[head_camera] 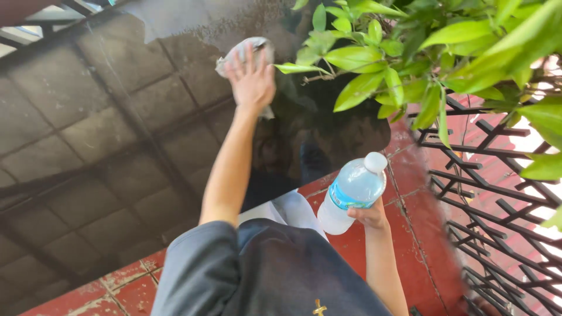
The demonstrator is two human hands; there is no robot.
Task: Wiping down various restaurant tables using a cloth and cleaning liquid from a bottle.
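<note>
So the white cloth [243, 52] is bunched up under the left hand [252, 79], which is pressed flat on it with fingers spread, pinning it against the dark glass surface [105, 146] toward the far edge. The cloth pokes out above the fingertips and a bit of it shows below the wrist too. The glass around the cloth looks hazy, and the rest is glossy enough to mirror a tiled ceiling with beams, plus a dim reflection of the person near the arm. The left arm stretches out bare from a dark grey short sleeve [196, 263]. Closer in, the right hand [369, 215] is curled around the lower part of a clear plastic water bottle [353, 190] with a blue label and a white cap, cap still on, bottle tilted with the cap pointing up and to the right. It's held out past the edge of the glass, over the red tiled floor [421, 234]. Off to the right there's a black metal railing [497, 175], and a leafy green plant [410, 52] hangs in over the top right, some leaves just beside the cloth hand.
</note>
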